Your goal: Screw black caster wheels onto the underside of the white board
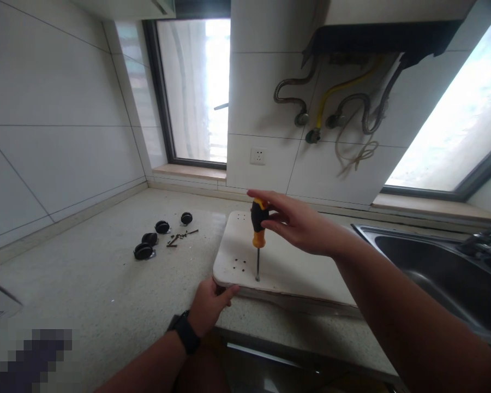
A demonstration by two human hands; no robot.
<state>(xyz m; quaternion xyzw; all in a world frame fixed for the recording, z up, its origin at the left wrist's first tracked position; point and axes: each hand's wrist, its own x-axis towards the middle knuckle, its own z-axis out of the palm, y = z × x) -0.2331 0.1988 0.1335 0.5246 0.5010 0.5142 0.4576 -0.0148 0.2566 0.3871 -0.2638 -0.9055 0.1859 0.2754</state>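
A yellow and black screwdriver (258, 224) stands upright, its tip on a screw (257, 278) near the front edge of a white board (303, 267). My right hand (294, 221) is closed around the screwdriver's handle from above. At the board's front left corner, my left hand (213, 305) grips the edge, thumb on top, fingers partly hidden below. Small dark holes (239, 265) show in the board left of the screwdriver. Several black caster wheels (143, 251) lie on the counter to the left, beside a small pile of loose screws (180, 236).
The board lies on a speckled stone counter (85, 289). A steel sink (417, 262) with a faucet (480, 240) is on the right. Hoses (323, 103) hang below a wall-mounted heater (384, 33). A wall socket (258, 156) sits behind the board.
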